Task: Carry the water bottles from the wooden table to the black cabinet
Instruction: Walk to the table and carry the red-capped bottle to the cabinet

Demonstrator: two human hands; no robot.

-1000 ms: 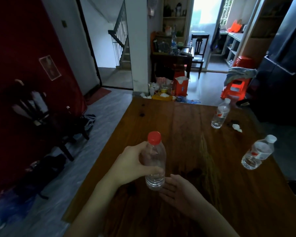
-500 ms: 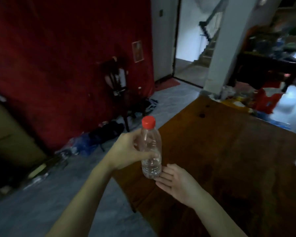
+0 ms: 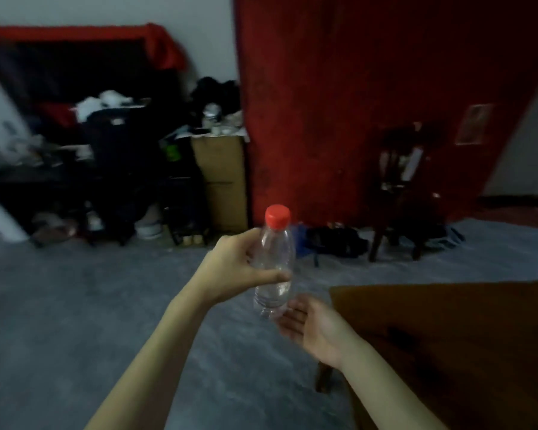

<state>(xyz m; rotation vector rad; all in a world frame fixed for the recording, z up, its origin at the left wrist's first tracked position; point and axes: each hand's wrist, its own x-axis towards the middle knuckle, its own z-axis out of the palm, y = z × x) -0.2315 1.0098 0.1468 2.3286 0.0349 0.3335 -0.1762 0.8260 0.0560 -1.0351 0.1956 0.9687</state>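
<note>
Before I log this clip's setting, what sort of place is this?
Most likely a lived-in home, a cluttered living or storage room: a wooden chair against a red wall, a cardboard box, and belongings heaped on dark furniture.

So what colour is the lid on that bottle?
Red cap on the clear bottle, seen from the head view.

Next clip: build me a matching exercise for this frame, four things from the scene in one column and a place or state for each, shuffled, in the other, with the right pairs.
Column one:
1. water bottle
2. right hand
3. wooden table
4. dark chair

Column two:
A. stands against the red wall
B. open, palm up, under the bottle's base
C. upright, gripped by the left hand
D. corner at the lower right

Pairs: 1-C, 2-B, 3-D, 4-A
</note>
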